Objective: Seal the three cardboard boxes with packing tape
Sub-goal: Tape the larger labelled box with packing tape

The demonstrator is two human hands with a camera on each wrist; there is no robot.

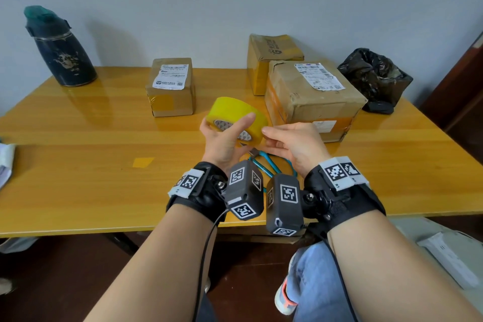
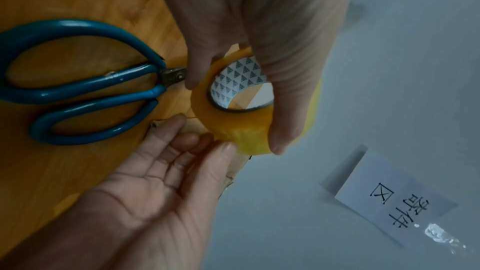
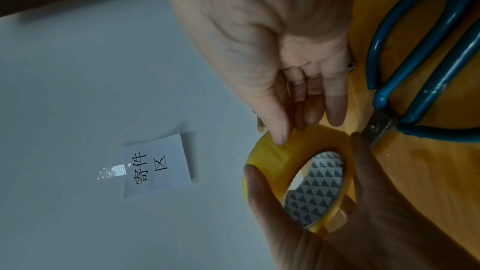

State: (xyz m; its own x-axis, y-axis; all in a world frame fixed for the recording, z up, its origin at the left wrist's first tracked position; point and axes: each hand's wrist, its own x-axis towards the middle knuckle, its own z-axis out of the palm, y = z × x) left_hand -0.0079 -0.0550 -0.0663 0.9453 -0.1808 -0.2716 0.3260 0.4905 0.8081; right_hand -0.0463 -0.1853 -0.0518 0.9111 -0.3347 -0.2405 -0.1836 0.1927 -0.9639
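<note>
Tape roll (image 1: 236,115): yellow, held above the table (image 1: 78,144) in front of the boxes, core facing the person.
Left hand (image 1: 224,142): fingers and thumb curled round the roll, gripping its rim.
Right hand (image 1: 292,146): thumb tip pressed on the roll's outer face, fingers loosely bent beside it; whether it pinches a tape end cannot be told.
Scissors (image 1: 264,162): blue-handled, flat on the table beneath both hands.
Small box (image 1: 171,86): left, labelled top.
Large box (image 1: 311,97): right, just beyond the roll.
Third box (image 1: 271,57): behind the large box, against the wall.
Flask (image 1: 60,47): dark, far left corner.
Black bag (image 1: 376,76): far right.
</note>
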